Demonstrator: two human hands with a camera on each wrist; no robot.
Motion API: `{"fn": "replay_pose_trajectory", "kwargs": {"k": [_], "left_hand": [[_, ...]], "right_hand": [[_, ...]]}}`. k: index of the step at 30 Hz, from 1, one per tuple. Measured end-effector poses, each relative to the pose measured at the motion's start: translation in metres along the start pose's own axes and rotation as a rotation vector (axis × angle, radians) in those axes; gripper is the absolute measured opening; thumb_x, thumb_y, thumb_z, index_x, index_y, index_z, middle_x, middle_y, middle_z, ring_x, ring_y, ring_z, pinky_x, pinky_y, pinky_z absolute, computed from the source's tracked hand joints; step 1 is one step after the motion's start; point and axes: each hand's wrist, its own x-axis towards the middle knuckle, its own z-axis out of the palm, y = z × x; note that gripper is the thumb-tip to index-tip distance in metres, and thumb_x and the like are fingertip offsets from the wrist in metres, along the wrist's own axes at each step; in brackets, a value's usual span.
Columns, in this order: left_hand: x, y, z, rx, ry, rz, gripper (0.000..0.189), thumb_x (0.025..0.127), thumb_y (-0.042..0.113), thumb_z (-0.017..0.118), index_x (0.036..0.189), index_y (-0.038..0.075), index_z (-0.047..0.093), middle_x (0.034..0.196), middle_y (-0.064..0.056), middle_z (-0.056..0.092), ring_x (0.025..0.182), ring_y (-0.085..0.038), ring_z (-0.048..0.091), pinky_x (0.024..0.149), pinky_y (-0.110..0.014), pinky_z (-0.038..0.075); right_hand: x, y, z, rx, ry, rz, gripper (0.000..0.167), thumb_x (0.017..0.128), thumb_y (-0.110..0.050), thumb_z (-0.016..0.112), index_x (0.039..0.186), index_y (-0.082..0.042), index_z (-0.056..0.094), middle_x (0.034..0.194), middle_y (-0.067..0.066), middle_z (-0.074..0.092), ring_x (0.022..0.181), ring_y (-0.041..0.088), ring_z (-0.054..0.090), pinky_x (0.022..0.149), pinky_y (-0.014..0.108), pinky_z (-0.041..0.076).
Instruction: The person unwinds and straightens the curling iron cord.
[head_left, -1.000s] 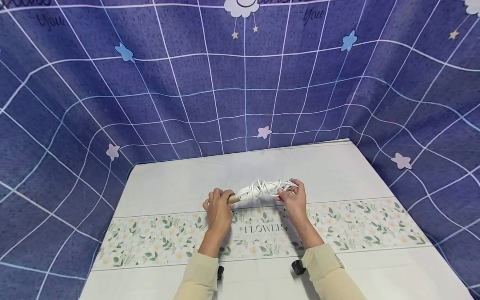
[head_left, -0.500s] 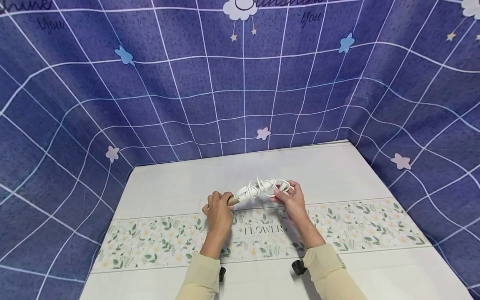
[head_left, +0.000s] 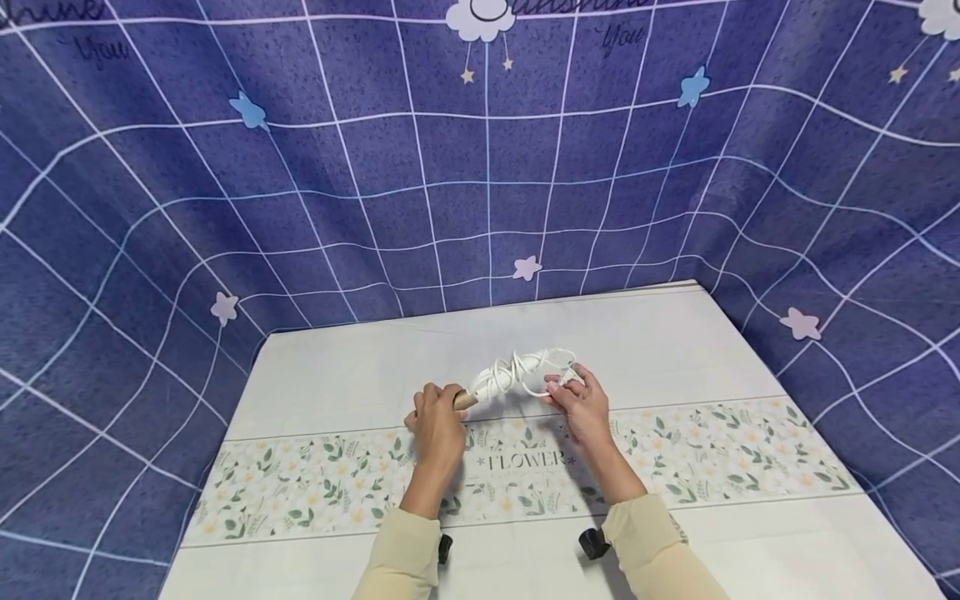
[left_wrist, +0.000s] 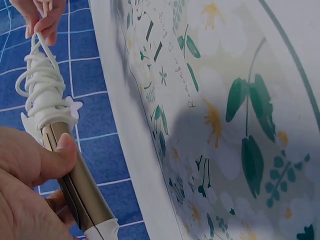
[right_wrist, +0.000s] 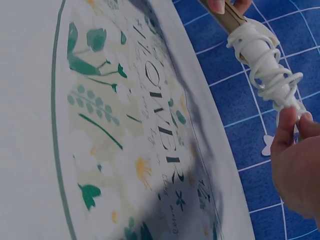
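Observation:
A curling iron with a gold barrel (left_wrist: 85, 175) and a white handle (right_wrist: 267, 70) is held up over the table. White cord (head_left: 510, 372) winds in several loose turns round the handle. My left hand (head_left: 438, 429) grips the gold barrel, its thumb (left_wrist: 62, 157) lying along it in the left wrist view. At the handle end, my right hand (head_left: 587, 410) pinches the cord between thumb and fingertips. One loop of cord (head_left: 558, 354) stands out from the handle beside those fingers. The right wrist view shows the pinch (right_wrist: 295, 122) close to the end of the windings.
Below lies a white table cover (head_left: 360, 367) with a floral band (head_left: 300, 483) and the word FLOWER. A blue gridded curtain (head_left: 465, 208) encloses the back and both sides. Black wrist devices (head_left: 594, 543) show at both cuffs.
My right hand has shifted slightly left and turned, and the cord loop by it has spread wider off the handle end. The left hand keeps its grip almost unmoved.

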Motion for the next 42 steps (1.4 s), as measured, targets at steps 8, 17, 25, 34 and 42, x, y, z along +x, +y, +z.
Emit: {"fn": "replay_pose_trajectory", "kwargs": {"k": [8,17,25,34,42], "left_hand": [[-0.001,0.002,-0.001,-0.001,-0.007,-0.028,0.037,0.077,0.003,0.076,0.113,0.011,0.068,0.100,-0.010,0.055,0.096,-0.028,0.047,0.080,-0.052,0.035],[-0.001,0.004,-0.002,-0.034,-0.039,-0.054,0.035,0.079,0.007,0.075,0.112,0.013,0.068,0.099,-0.007,0.055,0.097,-0.025,0.046,0.082,-0.051,0.034],[-0.005,-0.003,-0.005,-0.054,-0.067,0.026,0.034,0.078,0.008,0.076,0.111,0.014,0.069,0.096,-0.004,0.054,0.094,-0.024,0.046,0.086,-0.050,0.035],[-0.011,-0.015,-0.005,-0.031,-0.081,0.095,0.034,0.076,0.001,0.076,0.107,0.014,0.070,0.091,-0.002,0.052,0.087,-0.022,0.045,0.087,-0.051,0.035],[-0.011,-0.019,-0.004,0.003,-0.065,0.041,0.036,0.076,-0.002,0.076,0.106,0.014,0.070,0.092,-0.004,0.053,0.090,-0.024,0.047,0.088,-0.052,0.035]], "right_hand": [[0.002,0.004,0.000,-0.031,0.119,0.013,0.037,0.089,0.007,0.062,0.122,0.009,0.046,0.089,0.006,0.072,0.095,0.028,0.069,0.079,0.030,0.055],[0.004,0.003,0.000,0.105,0.117,-0.016,0.035,0.092,0.006,0.057,0.119,0.011,0.036,0.091,0.017,0.069,0.083,0.025,0.071,0.084,0.037,0.053],[0.014,-0.012,-0.011,0.245,0.221,0.007,0.022,0.096,0.008,0.047,0.115,0.009,0.036,0.094,0.017,0.064,0.085,0.025,0.070,0.088,0.037,0.052],[0.026,-0.034,-0.023,0.333,0.259,-0.033,0.025,0.096,0.004,0.050,0.115,0.005,0.035,0.092,0.021,0.067,0.088,0.030,0.070,0.089,0.041,0.051],[0.025,-0.043,-0.030,0.395,0.307,-0.020,0.031,0.096,0.000,0.051,0.123,-0.001,0.036,0.090,0.017,0.068,0.089,0.029,0.069,0.086,0.045,0.052]]}}
